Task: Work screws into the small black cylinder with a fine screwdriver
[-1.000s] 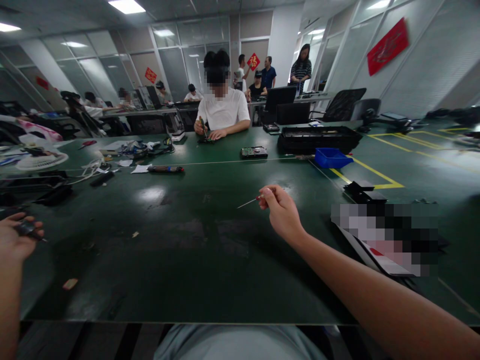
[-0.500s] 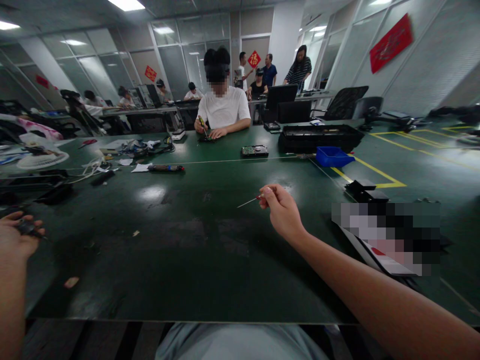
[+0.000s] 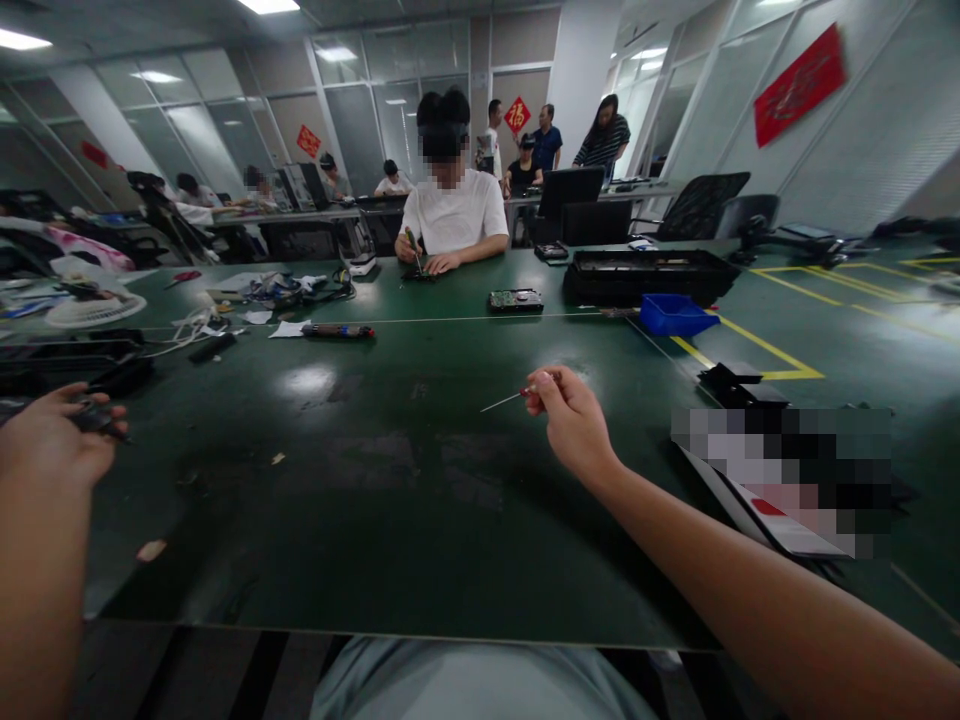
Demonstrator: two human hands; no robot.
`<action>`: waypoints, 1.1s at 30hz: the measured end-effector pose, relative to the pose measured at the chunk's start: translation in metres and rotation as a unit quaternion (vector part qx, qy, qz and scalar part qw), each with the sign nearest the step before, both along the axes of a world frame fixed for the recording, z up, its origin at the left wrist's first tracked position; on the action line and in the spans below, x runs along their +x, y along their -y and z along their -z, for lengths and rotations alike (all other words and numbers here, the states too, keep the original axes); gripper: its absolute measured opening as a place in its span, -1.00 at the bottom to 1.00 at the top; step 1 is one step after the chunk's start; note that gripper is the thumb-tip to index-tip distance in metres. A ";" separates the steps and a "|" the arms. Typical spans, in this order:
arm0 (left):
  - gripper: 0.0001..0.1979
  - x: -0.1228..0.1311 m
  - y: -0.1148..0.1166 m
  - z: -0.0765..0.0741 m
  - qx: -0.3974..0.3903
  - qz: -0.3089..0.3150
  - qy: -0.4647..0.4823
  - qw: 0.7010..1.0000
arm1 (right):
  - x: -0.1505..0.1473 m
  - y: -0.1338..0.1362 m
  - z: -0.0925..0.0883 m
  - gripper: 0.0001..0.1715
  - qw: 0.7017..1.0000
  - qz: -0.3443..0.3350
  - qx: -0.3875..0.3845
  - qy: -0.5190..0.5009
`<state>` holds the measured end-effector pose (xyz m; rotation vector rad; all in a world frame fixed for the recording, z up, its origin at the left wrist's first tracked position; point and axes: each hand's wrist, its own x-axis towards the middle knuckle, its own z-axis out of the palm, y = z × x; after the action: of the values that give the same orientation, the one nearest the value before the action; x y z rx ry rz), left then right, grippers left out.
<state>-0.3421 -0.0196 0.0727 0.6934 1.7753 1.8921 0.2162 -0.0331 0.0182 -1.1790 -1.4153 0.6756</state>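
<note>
Right hand (image 3: 574, 420) pinches slim red-handled metal screwdriver (image 3: 502, 402), fingers closed, tip (image 3: 484, 410) free, presumably for aiming, above green table (image 3: 337, 575), in from near edge. Left hand (image 3: 60, 440), likewise, curls fingers partly round dark tool (image 3: 96, 417), type unclear.

Green tabletop (image 3: 420, 560), glossy, marked with yellow lines (image 3: 772, 349) at right. Borne on it: at upper centre, one hard drive (image 3: 516, 300), laid flat with its board facing up. At upper right, one long black tray (image 3: 652, 277); one blue scoop-shaped bin (image 3: 677, 316), set just before it. At right, black bracket-like parts (image 3: 739, 386), placed near a pale, red-marked item (image 3: 771, 508), largely obscured by pixelation. At upper left, tangled cables (image 3: 289, 288); one dark cylindrical tool (image 3: 337, 331), red-tipped, touched by white paper (image 3: 289, 329). At lower left, one paper scrap (image 3: 151, 551).
</note>
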 end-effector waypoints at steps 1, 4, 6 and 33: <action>-0.71 0.019 -0.001 -0.007 0.007 -0.020 0.031 0.999 | 0.000 0.000 0.000 -0.71 1.000 0.000 0.001 0.001; -0.59 0.073 -0.004 -0.023 0.083 0.008 0.081 0.993 | 0.001 0.000 0.001 -0.71 1.000 0.004 0.001 0.004; -0.57 0.103 -0.007 -0.031 0.114 0.065 0.114 0.985 | 0.001 -0.001 0.001 -0.70 1.000 0.004 -0.002 0.003; -0.65 0.366 -0.003 0.075 0.043 0.527 -0.456 0.716 | 0.001 0.004 -0.003 -0.56 0.998 0.008 -0.009 0.063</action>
<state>0.0240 -0.0162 -0.0028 2.3302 1.1117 0.7902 0.2169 -0.0371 0.0214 -1.2643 -1.5058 0.6125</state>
